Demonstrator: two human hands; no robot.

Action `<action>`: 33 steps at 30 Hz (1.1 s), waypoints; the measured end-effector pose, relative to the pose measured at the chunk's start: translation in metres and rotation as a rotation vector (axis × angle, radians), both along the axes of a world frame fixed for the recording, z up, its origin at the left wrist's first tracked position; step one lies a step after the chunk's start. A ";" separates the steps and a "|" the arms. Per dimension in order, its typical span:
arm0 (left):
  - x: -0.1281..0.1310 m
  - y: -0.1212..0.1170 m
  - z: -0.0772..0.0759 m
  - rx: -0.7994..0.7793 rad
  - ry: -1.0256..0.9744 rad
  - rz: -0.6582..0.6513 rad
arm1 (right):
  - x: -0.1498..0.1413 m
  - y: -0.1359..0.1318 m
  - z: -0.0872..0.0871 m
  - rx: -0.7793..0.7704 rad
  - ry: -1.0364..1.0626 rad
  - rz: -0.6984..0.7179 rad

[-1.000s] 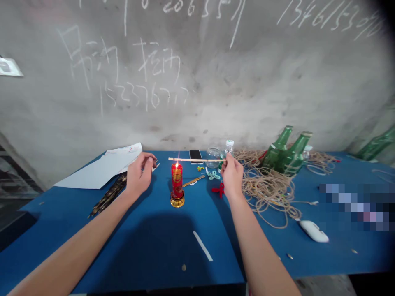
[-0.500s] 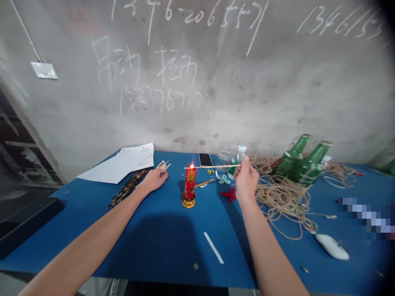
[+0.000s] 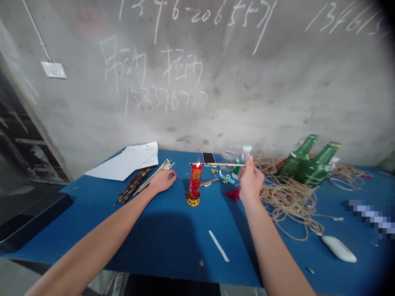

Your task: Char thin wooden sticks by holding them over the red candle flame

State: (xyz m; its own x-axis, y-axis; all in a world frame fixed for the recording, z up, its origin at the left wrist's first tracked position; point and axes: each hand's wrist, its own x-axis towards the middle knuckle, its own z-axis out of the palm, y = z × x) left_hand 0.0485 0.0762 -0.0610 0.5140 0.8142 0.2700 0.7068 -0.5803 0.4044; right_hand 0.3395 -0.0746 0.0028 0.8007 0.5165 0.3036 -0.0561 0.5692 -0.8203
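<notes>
A lit red candle [image 3: 195, 186] in a gold holder stands on the blue table [image 3: 160, 234]. My right hand [image 3: 250, 181] pinches one end of a thin wooden stick [image 3: 216, 164], held level with its far tip just above the flame. My left hand [image 3: 162, 181] rests on the table left of the candle, fingers curled, beside a bundle of thin sticks [image 3: 154, 174] and dark strips [image 3: 132, 189]. I cannot make out whether it grips any of them.
White papers [image 3: 126, 162] lie at the back left. A phone [image 3: 209, 158], a glass jar [image 3: 228, 158], a small bottle [image 3: 245, 153], two green bottles [image 3: 304, 162], tangled rope [image 3: 290, 197], a white mouse-like object [image 3: 338, 248] and a white strip [image 3: 218, 246] are on the table.
My left hand dropped from the air to the table by the sticks. My right hand brought the stick's tip from beyond the candle to just above the flame. The view shifted left.
</notes>
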 end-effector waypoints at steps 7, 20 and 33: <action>0.001 0.004 -0.005 -0.007 -0.005 0.001 | 0.002 0.001 -0.001 -0.042 0.000 0.038; 0.002 0.001 -0.003 -0.032 -0.026 0.012 | 0.008 0.004 -0.003 -0.017 0.034 0.050; 0.002 0.005 -0.006 -0.016 -0.009 -0.001 | 0.007 0.003 -0.002 -0.032 0.018 0.020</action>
State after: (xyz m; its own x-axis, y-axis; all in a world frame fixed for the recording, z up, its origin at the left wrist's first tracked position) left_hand 0.0500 0.0809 -0.0675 0.5126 0.8178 0.2615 0.7023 -0.5746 0.4203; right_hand 0.3468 -0.0721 0.0005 0.7954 0.5415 0.2724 -0.0817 0.5411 -0.8370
